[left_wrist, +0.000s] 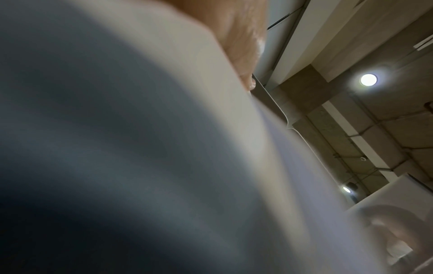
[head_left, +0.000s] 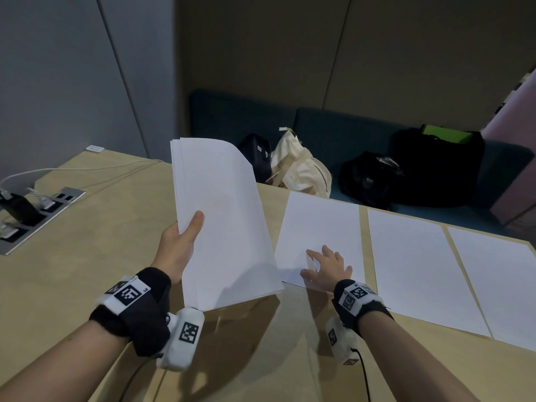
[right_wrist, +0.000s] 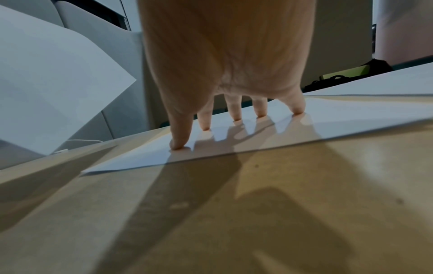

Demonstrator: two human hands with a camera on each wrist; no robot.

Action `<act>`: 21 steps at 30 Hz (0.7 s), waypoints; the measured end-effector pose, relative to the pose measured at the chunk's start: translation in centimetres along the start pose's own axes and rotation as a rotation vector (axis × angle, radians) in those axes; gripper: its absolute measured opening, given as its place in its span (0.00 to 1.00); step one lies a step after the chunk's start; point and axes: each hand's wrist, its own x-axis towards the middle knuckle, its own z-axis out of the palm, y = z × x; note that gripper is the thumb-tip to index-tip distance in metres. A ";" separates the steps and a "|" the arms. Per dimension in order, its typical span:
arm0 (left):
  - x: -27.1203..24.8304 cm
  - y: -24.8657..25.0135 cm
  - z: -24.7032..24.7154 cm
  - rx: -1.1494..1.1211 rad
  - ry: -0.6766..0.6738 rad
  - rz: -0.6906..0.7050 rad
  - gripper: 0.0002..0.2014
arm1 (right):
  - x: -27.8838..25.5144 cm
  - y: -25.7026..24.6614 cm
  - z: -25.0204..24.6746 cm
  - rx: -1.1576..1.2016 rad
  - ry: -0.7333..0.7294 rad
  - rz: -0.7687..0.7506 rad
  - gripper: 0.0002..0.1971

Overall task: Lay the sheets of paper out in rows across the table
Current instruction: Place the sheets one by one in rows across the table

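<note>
The left hand (head_left: 177,245) grips the stack of white paper sheets (head_left: 223,219) above the light wooden table (head_left: 95,250). The right hand (head_left: 326,266), fingers spread flat (holding nothing), presses the newest white sheet (head_left: 322,227); better to square it with the neighbouring sheet (head_left: 414,265) before letting go.

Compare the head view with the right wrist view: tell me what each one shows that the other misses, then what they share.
Only the head view shows the left hand gripping the stack of paper, two more sheets laid to the right, the power outlet panel and the cream tote bag.

Only the right wrist view shows, from table level, that all five fingertips touch the paper.

Both show the right hand spread on the leftmost laid sheet, the held stack and the wooden table.
</note>
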 end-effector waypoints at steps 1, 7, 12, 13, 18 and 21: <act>0.0 0.0 0.0 -0.003 -0.001 -0.001 0.20 | -0.1 0.0 -0.1 -0.002 0.000 -0.001 0.31; -0.2 0.2 0.4 -0.038 -0.027 0.021 0.14 | -0.7 -1.0 -1.6 0.111 0.103 -0.083 0.26; -0.2 0.6 0.8 -0.052 -0.069 0.012 0.10 | -2.6 -4.8 -4.6 0.652 -0.010 -0.259 0.19; -0.2 0.8 0.9 -0.058 -0.083 0.016 0.09 | -3.0 -5.6 -4.9 0.732 -0.064 -0.274 0.18; -0.2 1.3 1.1 -0.070 -0.099 0.024 0.14 | -3.2 -7.4 -5.7 0.982 -0.070 -0.212 0.23; -0.7 1.4 1.3 -0.066 -0.126 0.024 0.15 | -3.2 -7.2 -5.7 0.788 -0.140 -0.124 0.27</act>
